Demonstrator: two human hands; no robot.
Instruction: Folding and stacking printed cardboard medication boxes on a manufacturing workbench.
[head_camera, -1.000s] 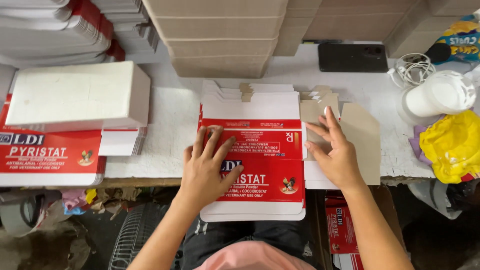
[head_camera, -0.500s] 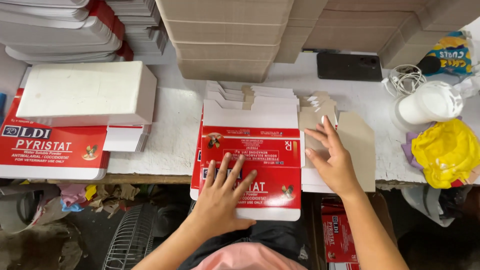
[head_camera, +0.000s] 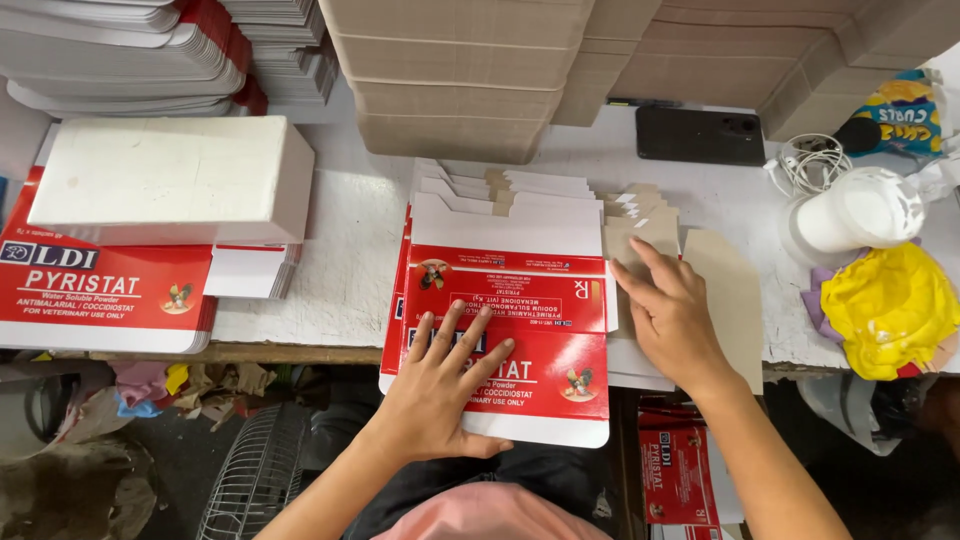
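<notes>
on red carton blank (head_camera: 520, 330), left hand (head_camera: 440, 385) fingers (head_camera: 478, 335) spread flat, right hand (head_camera: 675, 315) alongside

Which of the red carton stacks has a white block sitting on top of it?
The left stack, weighted by the white block; the middle stack has only the left hand on it.

— What sits on the white table (head_camera: 350, 260)?
— Red flat cartons (head_camera: 505, 300) at the middle; left of them a white box (head_camera: 165, 180), behind them brown cardboard stacks (head_camera: 450, 80), to their right a black phone (head_camera: 700, 135) and yellow cloth (head_camera: 885, 305).
</notes>
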